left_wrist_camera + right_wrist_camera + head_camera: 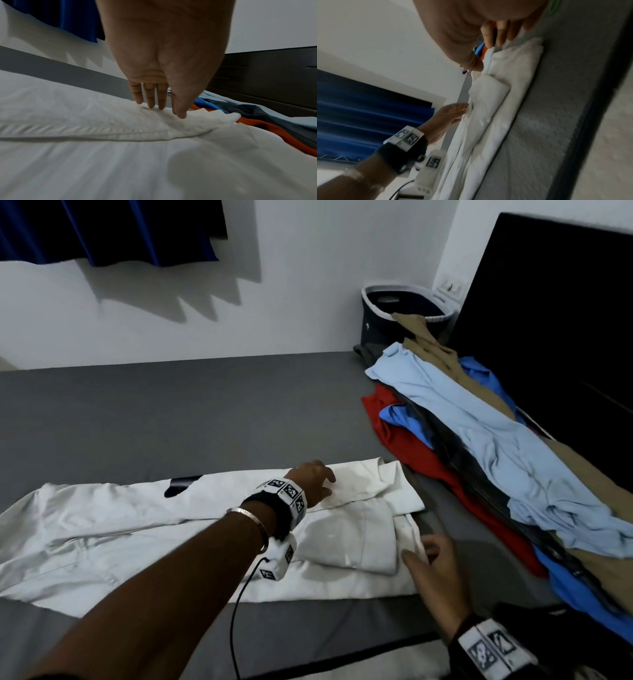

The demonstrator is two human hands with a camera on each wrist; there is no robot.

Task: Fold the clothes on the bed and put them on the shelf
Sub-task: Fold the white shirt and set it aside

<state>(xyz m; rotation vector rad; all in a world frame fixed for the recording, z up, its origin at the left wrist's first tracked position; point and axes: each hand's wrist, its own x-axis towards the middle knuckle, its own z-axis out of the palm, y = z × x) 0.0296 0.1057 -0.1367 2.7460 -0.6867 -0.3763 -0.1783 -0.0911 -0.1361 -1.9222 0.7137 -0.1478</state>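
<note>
Smoothing the white shirt [205, 525] beside the clothes pile [479, 440], left hand [313, 479] flat on it, right hand [433, 570] open, empty; I'd fold next.

My head camera is looking down and forward across the bed [171, 412], taking in the white shirt [144, 518] near me and the pile of clothes [479, 440] at two o'clock. My left wrist camera is sitting low and close over the shirt [120, 155], facing along my left hand [164, 60] toward the pile. My right wrist camera is tilting sideways, close to the mattress edge [547, 135]. All three are sharing the shirt.
</note>
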